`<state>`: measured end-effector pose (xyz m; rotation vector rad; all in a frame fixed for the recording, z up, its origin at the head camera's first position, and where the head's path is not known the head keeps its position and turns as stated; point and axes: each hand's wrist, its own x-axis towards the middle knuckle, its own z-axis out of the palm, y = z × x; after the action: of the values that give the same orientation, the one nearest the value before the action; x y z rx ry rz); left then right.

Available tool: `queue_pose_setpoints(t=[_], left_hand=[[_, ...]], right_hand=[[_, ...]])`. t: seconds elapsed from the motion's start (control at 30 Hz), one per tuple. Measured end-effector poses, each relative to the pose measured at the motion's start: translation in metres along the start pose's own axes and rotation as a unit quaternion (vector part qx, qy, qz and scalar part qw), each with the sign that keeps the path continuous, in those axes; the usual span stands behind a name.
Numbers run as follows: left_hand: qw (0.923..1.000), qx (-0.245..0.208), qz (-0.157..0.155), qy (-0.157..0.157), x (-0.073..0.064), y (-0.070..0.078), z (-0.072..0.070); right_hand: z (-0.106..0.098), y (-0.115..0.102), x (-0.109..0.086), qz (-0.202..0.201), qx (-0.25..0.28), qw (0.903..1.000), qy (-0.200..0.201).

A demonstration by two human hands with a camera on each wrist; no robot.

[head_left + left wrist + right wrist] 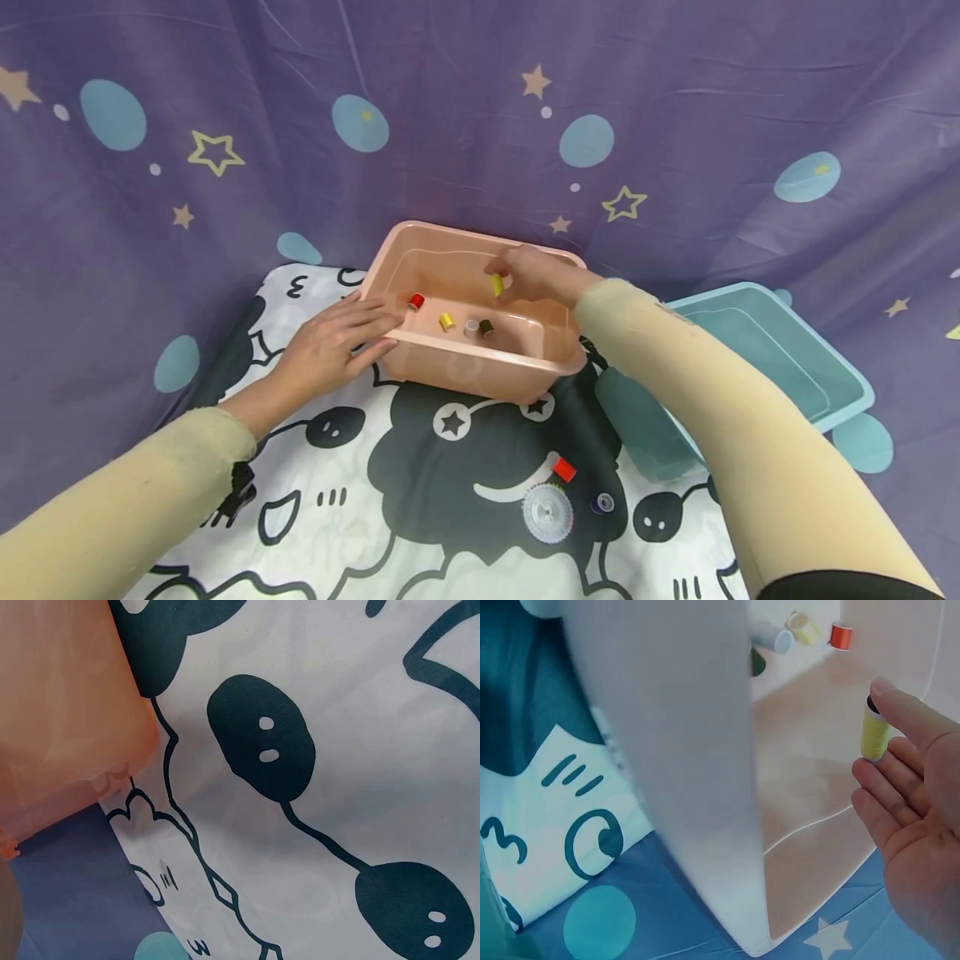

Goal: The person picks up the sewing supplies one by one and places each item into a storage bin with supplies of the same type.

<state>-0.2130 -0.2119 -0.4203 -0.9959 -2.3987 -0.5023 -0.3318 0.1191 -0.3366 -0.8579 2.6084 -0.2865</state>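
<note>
My right hand [536, 273] pinches a yellow-green thread spool [875, 735] between thumb and fingertips, inside the peach plastic basin [480, 354]. On the basin's floor lie a red thread spool [416, 302], a yellow thread spool [447, 322], a white spool [472, 327] and a dark green spool [487, 327]. At the basin's left front corner, my left hand [341, 337] rests with extended fingers on the rim. The left wrist view shows mostly cloth and a side of the basin, with only a sliver of skin at its edge.
A teal basin [855, 400] stands to the right, partly behind my right forearm. On the patterned cloth in front lie a clear round bobbin case [547, 513], a red spool [564, 470] and a small purplish spool [603, 502]. A purple curtain [465, 167] hangs behind.
</note>
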Motion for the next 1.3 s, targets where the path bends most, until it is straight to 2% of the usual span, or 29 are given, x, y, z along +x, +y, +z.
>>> queue_pose_setpoints(t=[0.27,0.43,0.6,0.9,1.03,1.17,1.3], left_hand=[[1.0,-0.002,-0.004,-0.007,0.0,0.003,0.001],[0.9999,0.002,-0.008,-0.011,0.0,0.003,0.0],[0.9999,0.004,-0.009,-0.01,0.001,0.003,0.0],[0.9998,0.009,-0.014,-0.014,0.001,0.002,-0.001],[0.9998,0.008,-0.013,-0.012,0.0,0.001,-0.001],[0.9998,0.01,-0.015,-0.013,0.0,0.002,-0.002],[0.9998,0.008,-0.016,-0.013,0.0,0.003,-0.002]], right_hand=[[0.0,0.0,0.008,0.024,-0.03,0.9985,-0.04],[0.001,0.001,0.013,0.003,-0.107,0.9926,-0.056],[0.004,0.003,0.013,-0.023,-0.144,0.9878,-0.053],[0.009,0.003,0.015,-0.006,-0.121,0.9909,-0.059],[0.007,0.0,0.015,0.017,-0.087,0.9941,-0.062],[0.001,-0.005,0.009,0.06,-0.025,0.9954,-0.07],[-0.005,-0.007,0.004,0.06,-0.014,0.9964,-0.058]])
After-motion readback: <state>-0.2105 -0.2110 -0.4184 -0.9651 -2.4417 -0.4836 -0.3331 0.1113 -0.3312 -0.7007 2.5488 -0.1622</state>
